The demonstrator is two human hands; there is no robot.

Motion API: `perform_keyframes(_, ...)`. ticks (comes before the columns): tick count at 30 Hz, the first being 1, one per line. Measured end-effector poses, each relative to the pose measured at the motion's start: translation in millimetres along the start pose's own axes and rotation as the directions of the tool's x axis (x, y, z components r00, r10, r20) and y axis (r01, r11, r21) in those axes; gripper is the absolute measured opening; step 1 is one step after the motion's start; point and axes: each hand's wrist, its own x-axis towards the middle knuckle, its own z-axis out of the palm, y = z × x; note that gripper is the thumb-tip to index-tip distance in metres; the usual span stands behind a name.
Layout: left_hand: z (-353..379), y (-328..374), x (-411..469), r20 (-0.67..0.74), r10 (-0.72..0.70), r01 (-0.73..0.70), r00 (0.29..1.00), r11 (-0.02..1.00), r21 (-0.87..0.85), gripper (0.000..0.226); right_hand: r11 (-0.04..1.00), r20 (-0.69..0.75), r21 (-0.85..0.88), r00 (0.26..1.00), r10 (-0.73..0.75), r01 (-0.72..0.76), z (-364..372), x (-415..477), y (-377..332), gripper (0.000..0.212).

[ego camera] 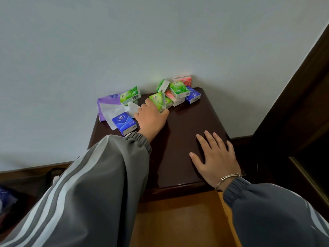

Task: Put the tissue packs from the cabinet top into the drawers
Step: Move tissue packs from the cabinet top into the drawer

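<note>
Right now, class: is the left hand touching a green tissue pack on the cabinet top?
Touching. The head view shows the left hand gripping one green tissue pack, with no gap between them.

Green, pink and blue tissue packs (179, 90) lie heaped at the back of the cabinet top (187, 125); the left hand (151, 118) grips one green pack (157, 101).

your left hand (151, 116) fingertips: hidden behind green pack (157, 101) | its print: too small to read | open drawer (178, 220): cut by bottom edge
</note>
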Motion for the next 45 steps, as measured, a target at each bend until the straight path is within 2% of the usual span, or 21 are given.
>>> perform_keyframes(5,-34.1,-0.8,-16.0,-0.105,0.055,-0.070,0.993,0.986,-0.149,0.067,1.000,0.008,-0.001,1.000,-0.002,0.002,0.4,0.2,2.0,0.072)
perform_keyframes(9,-83.6,-29.4,-40.8,-0.186,0.069,-0.125,0.980,0.942,-0.311,0.061,1.000,0.080,0.018,0.997,0.000,-0.002,-4.3,1.2,4.3,0.068)
perform_keyframes(11,-108.3,-54.1,-53.7,-0.225,0.055,-0.116,0.973,0.956,-0.268,0.060,0.997,0.134,0.068,0.991,0.021,-0.030,-10.3,3.8,4.1,0.065)
perform_keyframes(13,-127.6,-78.3,-65.0,-0.227,0.067,-0.101,0.972,0.985,-0.138,0.063,0.980,0.112,0.186,0.993,0.046,-0.066,-20.2,9.9,-1.2,0.060)
perform_keyframes(17,-136.7,-111.7,-82.5,-0.141,0.076,-0.055,0.987,0.987,0.152,0.067,0.963,-0.197,0.246,0.979,-0.061,0.110,-45.1,52.5,-25.6,0.047)
perform_keyframes(20,-128.7,-126.3,-92.8,-0.105,0.058,-0.029,0.993,0.965,0.261,0.066,0.956,-0.273,0.258,0.960,-0.065,0.138,-59.8,104.8,-44.6,0.043)
perform_keyframes(25,-106.7,-142.6,-100.8,-0.083,-0.006,0.030,0.997,0.956,0.291,0.058,0.941,-0.188,0.334,0.973,0.131,-0.063,-63.0,177.8,-55.0,0.053)
perform_keyframes(28,-95.5,-145.4,-102.5,-0.118,0.002,0.035,0.993,0.948,0.318,0.055,0.947,-0.115,0.291,0.978,0.172,-0.132,-58.2,199.4,-61.7,0.067)
perform_keyframes(34,-88.9,-147.7,-97.5,-0.153,0.022,0.037,0.988,0.928,0.371,0.049,0.918,-0.003,0.361,0.984,0.179,-0.166,-46.1,212.5,-72.8,0.075)
perform_keyframes(36,-87.6,-149.4,-96.2,-0.158,0.027,0.035,0.987,0.924,0.380,0.048,0.889,-0.046,0.424,0.976,0.211,-0.172,-45.4,209.0,-72.5,0.067)
perform_keyframes(39,-85.3,-150.7,-94.0,-0.162,0.031,0.033,0.986,0.924,0.380,0.046,0.849,-0.189,0.519,0.956,0.223,-0.096,-41.4,192.4,-73.7,0.056)
perform_keyframes(45,-82.8,-152.8,-94.8,-0.166,0.047,0.008,0.985,0.949,0.314,0.049,0.892,-0.132,0.446,0.981,0.143,-0.070,-29.0,174.5,-99.3,0.060)
